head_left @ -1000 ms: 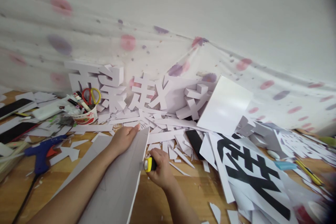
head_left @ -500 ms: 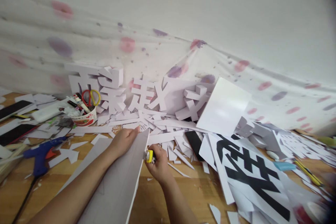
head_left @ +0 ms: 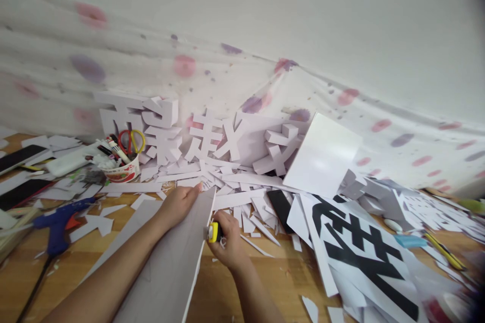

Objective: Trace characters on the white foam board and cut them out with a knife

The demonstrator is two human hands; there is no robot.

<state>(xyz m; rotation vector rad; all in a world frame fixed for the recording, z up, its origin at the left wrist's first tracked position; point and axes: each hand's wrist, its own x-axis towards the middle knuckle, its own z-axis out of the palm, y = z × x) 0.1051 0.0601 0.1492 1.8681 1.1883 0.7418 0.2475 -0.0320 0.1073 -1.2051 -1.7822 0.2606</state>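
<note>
A long white foam board (head_left: 166, 267) stretches away from me, tilted, with faint pencil lines on its face. My left hand (head_left: 180, 205) grips it near the far end, thumb along the top; the other fingers are mostly hidden. On the board's right side, my right hand (head_left: 229, 242) is closed around a yellow-and-black utility knife (head_left: 214, 232). Its blade meets the board's right edge, which looks rough lower down.
Raised white characters (head_left: 206, 136) stand along the back among paper offcuts. To the left are a blue glue gun (head_left: 58, 224) and a tub (head_left: 123, 170) of pens and scissors. A black phone-like slab (head_left: 280, 210), a printed character sheet (head_left: 364, 247) and another yellow cutter (head_left: 445, 251) lie right.
My right hand has drawn the utility knife slightly toward me along the board's right edge. The left hand and the board stay nearly still.
</note>
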